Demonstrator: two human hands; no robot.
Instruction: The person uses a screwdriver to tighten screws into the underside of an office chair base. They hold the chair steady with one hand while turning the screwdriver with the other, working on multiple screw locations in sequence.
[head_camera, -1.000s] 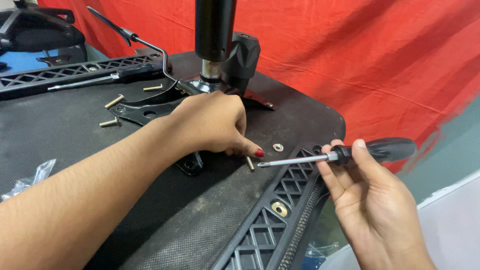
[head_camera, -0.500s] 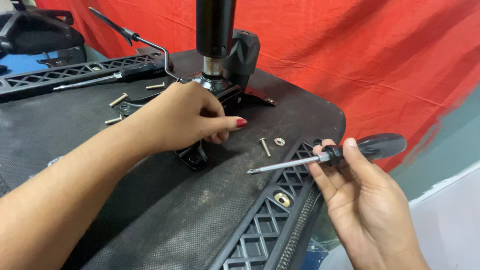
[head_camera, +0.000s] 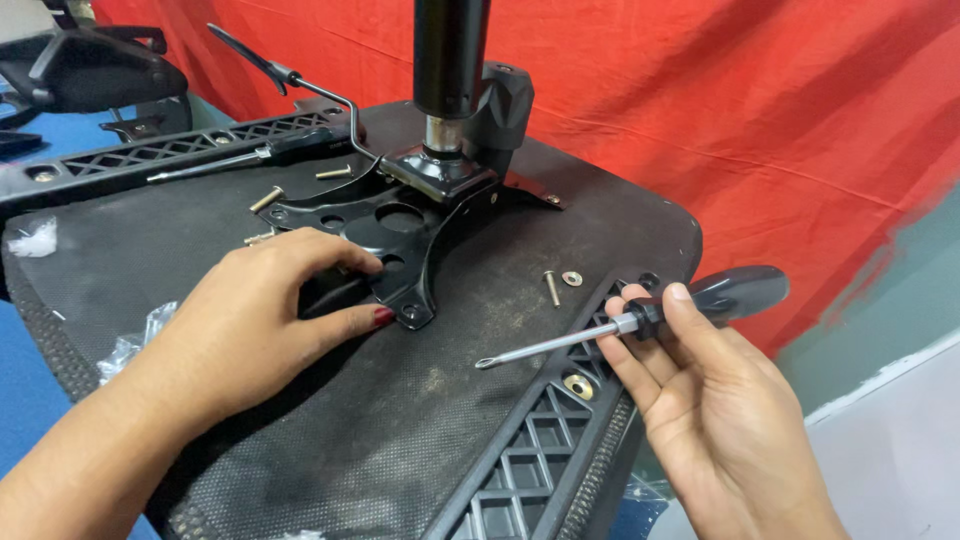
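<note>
One screw (head_camera: 551, 288) and a small washer (head_camera: 572, 278) lie loose on the black fabric underside of the chair seat (head_camera: 400, 440), right of centre in the frame, just beyond the tip of my screwdriver (head_camera: 640, 322). My right hand (head_camera: 700, 400) is curled around the screwdriver where the shaft meets its dark handle, with the blade pointing left and touching nothing. My left hand (head_camera: 270, 320), at the left of centre, has thumb and fingers closed on the near arm of the black metal bracket (head_camera: 400, 235), close to a corner hole (head_camera: 412, 313) that looks empty. More screws (head_camera: 266, 199) lie scattered in the upper left, near a second screwdriver (head_camera: 240, 158) resting by the ribbed plastic edge. The column (head_camera: 450, 60) stands upright from the bracket at the top centre. As I judge it, the bracket sits in place on the seat but is not yet fastened; at least the near hole lacks its screw, and I cannot see whether the far ones are filled.
</note>
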